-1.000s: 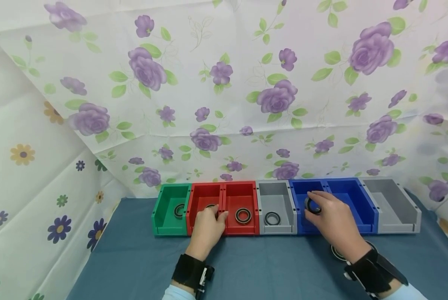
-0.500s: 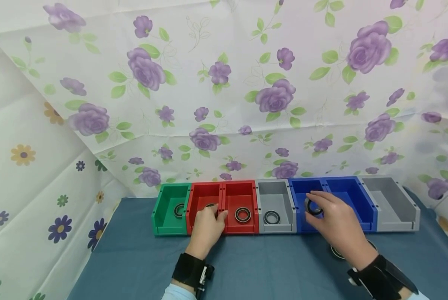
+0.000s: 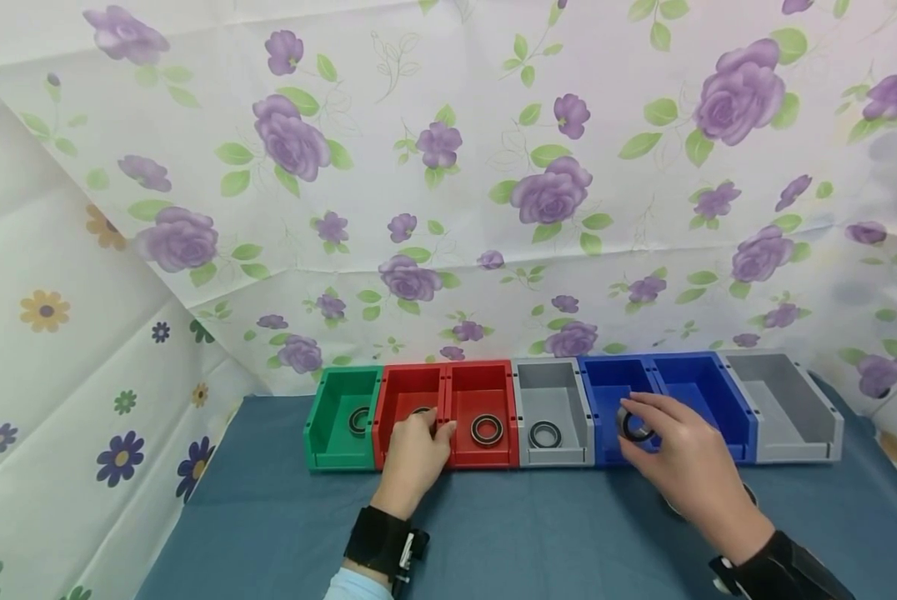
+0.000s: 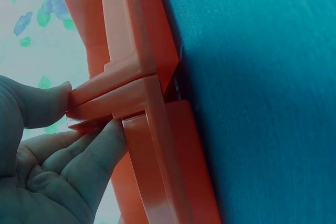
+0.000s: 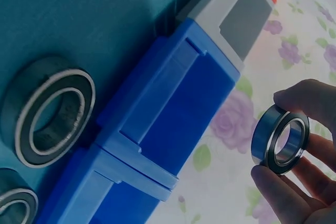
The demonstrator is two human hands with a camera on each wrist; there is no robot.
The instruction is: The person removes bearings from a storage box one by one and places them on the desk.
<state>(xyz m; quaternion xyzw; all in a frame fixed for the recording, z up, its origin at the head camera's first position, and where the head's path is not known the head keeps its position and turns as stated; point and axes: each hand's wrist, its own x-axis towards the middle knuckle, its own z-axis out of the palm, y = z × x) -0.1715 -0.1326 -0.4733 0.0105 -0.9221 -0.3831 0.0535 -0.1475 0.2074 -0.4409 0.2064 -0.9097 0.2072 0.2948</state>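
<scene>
In the head view, my right hand (image 3: 692, 475) holds a ball bearing (image 5: 262, 135) raised over the left blue bin (image 3: 619, 370). Thumb and fingertips pinch its outer ring, as the right wrist view shows. My left hand (image 3: 413, 462) sits at the adjoining walls of the left red bin (image 3: 411, 375) and the right red bin (image 3: 480, 387). The left wrist view has its thumb on one side of those walls and its fingers on the other, pinching them. One bearing (image 3: 487, 418) lies in the right red bin; another, in the left red bin, is mostly hidden by my left hand.
Left of the red bins stands a green bin (image 3: 343, 460) with a bearing (image 3: 355, 421). A grey bin (image 3: 557, 457) holds a bearing (image 3: 545, 422). The right blue bin (image 3: 692, 379) and another grey bin (image 3: 801, 452) follow rightward. Two bearings lie on the blue cloth, one larger bearing (image 5: 18, 103) nearest.
My right hand has shifted slightly right and down with the bearing, which has turned a little. My left hand has stayed at the red bins.
</scene>
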